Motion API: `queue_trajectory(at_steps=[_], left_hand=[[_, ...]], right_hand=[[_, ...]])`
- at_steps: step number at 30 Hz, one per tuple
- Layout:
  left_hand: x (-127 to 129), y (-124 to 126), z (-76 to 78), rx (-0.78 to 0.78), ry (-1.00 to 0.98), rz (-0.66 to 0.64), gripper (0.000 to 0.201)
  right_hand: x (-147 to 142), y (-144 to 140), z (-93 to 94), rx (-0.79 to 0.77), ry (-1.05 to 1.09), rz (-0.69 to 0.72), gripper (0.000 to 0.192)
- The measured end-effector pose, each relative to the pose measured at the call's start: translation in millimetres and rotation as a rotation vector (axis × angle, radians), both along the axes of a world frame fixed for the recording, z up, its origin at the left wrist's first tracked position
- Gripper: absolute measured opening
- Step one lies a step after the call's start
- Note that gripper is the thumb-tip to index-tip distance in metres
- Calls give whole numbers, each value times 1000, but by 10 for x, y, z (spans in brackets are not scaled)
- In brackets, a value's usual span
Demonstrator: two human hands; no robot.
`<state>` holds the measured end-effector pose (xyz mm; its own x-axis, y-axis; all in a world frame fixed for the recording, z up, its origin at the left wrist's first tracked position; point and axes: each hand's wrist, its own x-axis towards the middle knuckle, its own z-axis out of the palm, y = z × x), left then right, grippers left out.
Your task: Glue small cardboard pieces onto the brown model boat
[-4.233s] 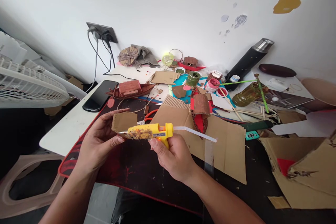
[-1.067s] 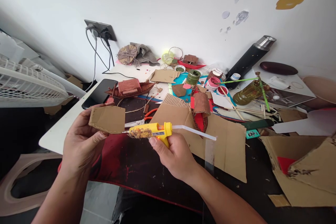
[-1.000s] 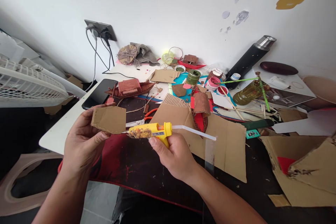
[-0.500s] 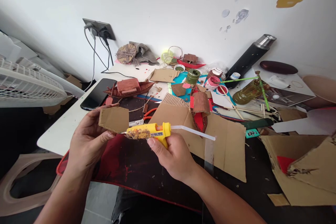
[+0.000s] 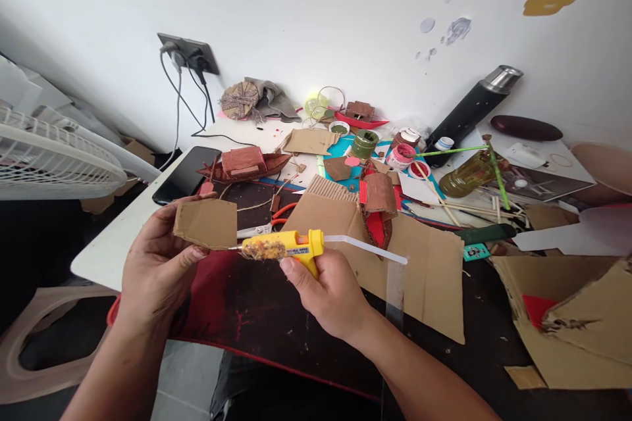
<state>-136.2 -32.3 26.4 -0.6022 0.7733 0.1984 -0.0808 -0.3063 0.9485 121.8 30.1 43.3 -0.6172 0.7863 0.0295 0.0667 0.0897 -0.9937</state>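
Note:
My left hand (image 5: 160, 263) is closed on a small cut cardboard piece (image 5: 207, 222), holding it up over the table's front left. In my right hand (image 5: 333, 289) is a yellow hot glue gun (image 5: 281, 247), gripped by its handle. Its metal nozzle points left, at the lower edge of the cardboard piece. A whitish glue stick (image 5: 365, 247) juts bent from the gun's back end. Behind my hands lie orange-handled scissors (image 5: 281, 215), partly covered by the gun. A brown model boat (image 5: 241, 164) stands beyond my left hand; a red and brown one (image 5: 378, 200) rests on a flat cardboard sheet (image 5: 434, 276).
A phone (image 5: 185, 174) lies at the table's left, near a white fan (image 5: 59, 154). Paint jars (image 5: 365, 143) stand at the back. A black thermos (image 5: 474, 105) leans against the wall. Folded cardboard (image 5: 582, 342) takes up the right side.
My left hand and the cardboard piece have moved a little to the left along the nozzle. The glue gun has stayed almost in place.

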Motion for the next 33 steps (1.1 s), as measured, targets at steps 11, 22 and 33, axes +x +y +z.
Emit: queue_trajectory(at_steps=[11,22,33], left_hand=[[-2,16,-11,3,-2,24,78],[-151,12,254,120,-35,117,71],[-425,-272,427,139,-50,216,65]], right_hand=[[-14,-6,20,18,-45,-4,48],[-29,5,-9,41,-116,69,48],[-350,-130,-53,688,-409,304,27]])
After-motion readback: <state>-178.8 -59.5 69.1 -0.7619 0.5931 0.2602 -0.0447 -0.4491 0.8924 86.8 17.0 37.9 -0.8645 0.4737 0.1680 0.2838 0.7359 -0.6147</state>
